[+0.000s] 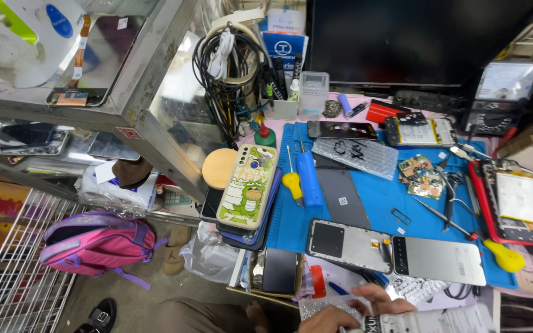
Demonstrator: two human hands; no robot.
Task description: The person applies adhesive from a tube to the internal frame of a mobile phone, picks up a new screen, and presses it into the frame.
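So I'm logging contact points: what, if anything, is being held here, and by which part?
One hand, which side cannot be told, pinches a clear bubble-wrap pouch with a printed paper label at its upper left edge, thumb on top. No second hand is in view.

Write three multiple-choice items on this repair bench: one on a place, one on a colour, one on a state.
1. Where does the phone case with the green cartoon crocodile lie?
A. on a stack of phones at the left edge of the blue mat
B. on the floor
C. on the dark screen

2. What colour is the backpack on the floor?
A. black
B. pink and purple
C. yellow

3. In what state is the red-framed phone at the right?
A. sealed in a box
B. opened, its insides showing
C. lit up

Answers:
1 A, it tops the pile beside the mat.
2 B, a pink body with purple trim.
3 B, its battery and board are bare.
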